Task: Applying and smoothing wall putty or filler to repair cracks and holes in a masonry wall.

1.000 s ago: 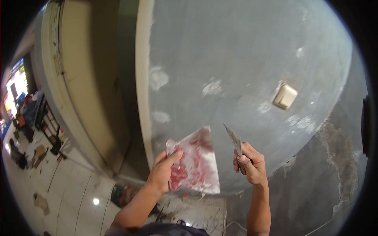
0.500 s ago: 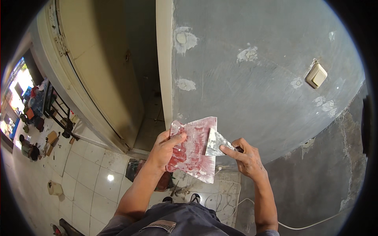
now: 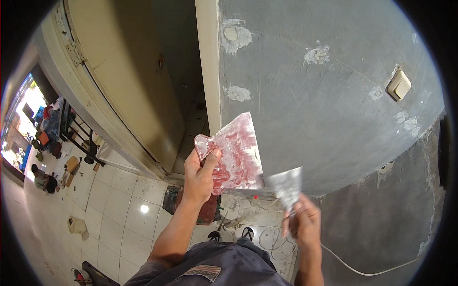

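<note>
My left hand [image 3: 198,178] is closed round a wide red plastic putty board [image 3: 238,157], smeared with white paste and held up in front of the grey wall [image 3: 296,109]. My right hand [image 3: 306,221] grips a small metal scraper [image 3: 287,185] by its handle, somewhat motion-blurred, with the pale-coated blade pointing upward just right of the board's lower corner, apart from it. The wall carries white filler patches [image 3: 237,34] and a cream switch [image 3: 398,86].
A cream door [image 3: 109,71] stands ajar at left beside a dark opening. The tiled floor [image 3: 114,209] holds a dark red object [image 3: 205,214], a cream container [image 3: 76,224] and loose cables [image 3: 355,271]. Cluttered belongings and a metal rack [image 3: 71,128] lie at far left.
The scraper, lying over the board half a second ago, has come away from it to the lower right. My left hand has raised the board and shifted it slightly left.
</note>
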`<action>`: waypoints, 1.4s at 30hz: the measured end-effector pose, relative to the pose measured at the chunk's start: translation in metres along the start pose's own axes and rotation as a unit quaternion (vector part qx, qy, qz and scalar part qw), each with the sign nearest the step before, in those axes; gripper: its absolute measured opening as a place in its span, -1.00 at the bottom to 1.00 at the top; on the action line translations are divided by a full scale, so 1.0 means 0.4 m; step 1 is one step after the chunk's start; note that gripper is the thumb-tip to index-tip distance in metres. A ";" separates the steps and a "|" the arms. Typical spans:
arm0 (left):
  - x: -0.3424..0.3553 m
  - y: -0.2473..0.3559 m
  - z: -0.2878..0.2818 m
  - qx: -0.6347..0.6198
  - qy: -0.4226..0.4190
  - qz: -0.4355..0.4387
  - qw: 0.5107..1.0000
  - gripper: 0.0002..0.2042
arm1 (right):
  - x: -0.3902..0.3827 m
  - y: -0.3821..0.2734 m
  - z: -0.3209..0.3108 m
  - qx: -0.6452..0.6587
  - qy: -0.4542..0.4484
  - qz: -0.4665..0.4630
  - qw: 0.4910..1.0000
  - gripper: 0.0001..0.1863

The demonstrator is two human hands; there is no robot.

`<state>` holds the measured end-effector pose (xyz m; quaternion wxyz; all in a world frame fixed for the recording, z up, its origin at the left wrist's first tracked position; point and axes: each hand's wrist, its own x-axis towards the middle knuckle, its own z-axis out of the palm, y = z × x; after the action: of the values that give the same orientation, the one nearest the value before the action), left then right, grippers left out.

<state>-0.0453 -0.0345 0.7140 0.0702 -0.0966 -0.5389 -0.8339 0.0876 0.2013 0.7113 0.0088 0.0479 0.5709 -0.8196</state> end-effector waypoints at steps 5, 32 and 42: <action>-0.038 0.006 0.041 0.050 0.008 0.046 0.998 -0.79 | -0.009 0.084 0.095 0.136 -0.019 0.087 0.987 -0.61; -0.100 -0.044 -0.046 0.313 -0.105 0.089 0.940 -0.79 | 0.141 -0.314 -0.011 0.066 -0.058 -0.151 0.985 -0.62; -0.067 -0.143 -0.117 0.128 0.074 -0.031 0.989 -0.80 | 0.253 -1.106 -0.178 -0.276 0.279 -0.625 0.674 -0.65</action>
<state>-0.0358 -0.0534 0.6382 0.0960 -0.0081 -0.6369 -0.7649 -0.0386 0.4260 1.0913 -0.6528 -0.0982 0.6435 -0.3875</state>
